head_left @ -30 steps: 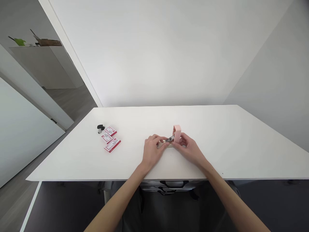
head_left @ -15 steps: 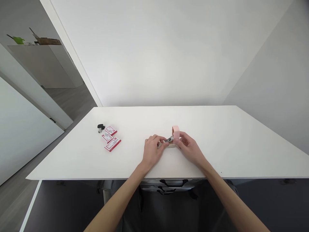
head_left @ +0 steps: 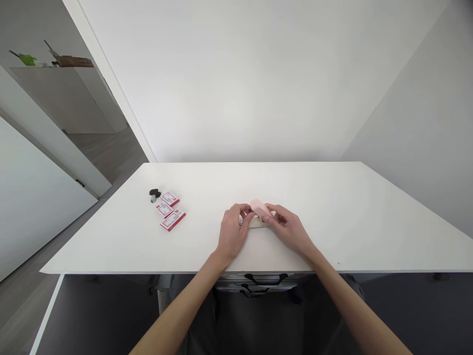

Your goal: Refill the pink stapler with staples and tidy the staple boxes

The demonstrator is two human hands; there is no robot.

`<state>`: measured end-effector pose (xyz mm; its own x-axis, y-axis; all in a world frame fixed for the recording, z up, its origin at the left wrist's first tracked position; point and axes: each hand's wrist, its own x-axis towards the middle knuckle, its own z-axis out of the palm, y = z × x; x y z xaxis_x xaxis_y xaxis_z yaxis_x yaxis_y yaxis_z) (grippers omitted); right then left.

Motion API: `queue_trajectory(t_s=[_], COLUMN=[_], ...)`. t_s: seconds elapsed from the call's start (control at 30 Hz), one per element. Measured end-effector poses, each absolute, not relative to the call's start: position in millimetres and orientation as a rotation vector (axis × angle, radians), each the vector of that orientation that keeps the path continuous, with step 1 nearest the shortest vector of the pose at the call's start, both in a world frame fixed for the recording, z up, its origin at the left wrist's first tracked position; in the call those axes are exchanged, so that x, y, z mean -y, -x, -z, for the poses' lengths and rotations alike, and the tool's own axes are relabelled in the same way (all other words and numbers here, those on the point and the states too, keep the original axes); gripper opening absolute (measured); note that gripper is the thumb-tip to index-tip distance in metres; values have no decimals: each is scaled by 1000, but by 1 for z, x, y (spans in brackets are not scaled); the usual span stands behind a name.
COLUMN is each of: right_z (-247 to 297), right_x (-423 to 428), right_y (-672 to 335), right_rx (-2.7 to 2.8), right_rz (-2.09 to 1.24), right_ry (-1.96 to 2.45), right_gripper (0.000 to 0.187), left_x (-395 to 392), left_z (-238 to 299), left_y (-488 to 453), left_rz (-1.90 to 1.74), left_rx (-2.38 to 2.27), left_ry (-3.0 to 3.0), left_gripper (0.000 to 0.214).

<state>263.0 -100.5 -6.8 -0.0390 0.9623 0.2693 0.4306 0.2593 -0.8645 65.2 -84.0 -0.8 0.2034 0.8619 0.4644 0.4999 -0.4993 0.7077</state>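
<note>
A small pink stapler (head_left: 260, 208) with a pale base (head_left: 255, 223) lies on the white table between my hands. Its pink top slants down toward the left and covers the metal part. My right hand (head_left: 290, 228) holds the pink top between thumb and fingers from the right. At the left end, my left hand (head_left: 235, 229) has its thumb and fingertips closed in against the stapler; what they grip is partly hidden. A small white thing with dark marks (head_left: 241, 220) shows between the left thumb and fingers.
Several flat red and white boxes (head_left: 172, 220) lie on the table's left side, with a small black and silver object (head_left: 154, 194) behind them. Drawers with black handles (head_left: 266, 280) sit under the front edge of the white table (head_left: 332, 197). A wall rises behind.
The pink top has swung from upright down toward the left, over the metal part that was showing. My right hand moved with it; my left hand shifted only slightly.
</note>
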Motion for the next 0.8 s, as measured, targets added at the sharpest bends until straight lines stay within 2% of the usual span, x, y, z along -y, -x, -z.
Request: queue_trajectory(t_s=[0.1,0.2,0.27,0.47,0.8], right_z=[8,9,9,11,11], right_x=[100,100,99,99,98], right_y=[-264,-264,-264,-264,-266], right_rx=[1630,1646,1654,1659,1646], right_rz=[-727,-713,-707,-700,-717], right_ry=[1318,1315,1311,1313,1335], right_gripper=[44,44,43,43,40], left_x=[85,88,90,92,87], left_z=[1,-3,-6,-9,-1], left_y=[-65,-64,-63,-62,-62], left_rz=[-1273,-1424,-1466,-1266,-1292], left_rx=[-1229,-1233,-1242,-1215,-1342], left_ry=[-2119,-2200,-2286,-2549,-2489], left_gripper=[19,53,66,63,57])
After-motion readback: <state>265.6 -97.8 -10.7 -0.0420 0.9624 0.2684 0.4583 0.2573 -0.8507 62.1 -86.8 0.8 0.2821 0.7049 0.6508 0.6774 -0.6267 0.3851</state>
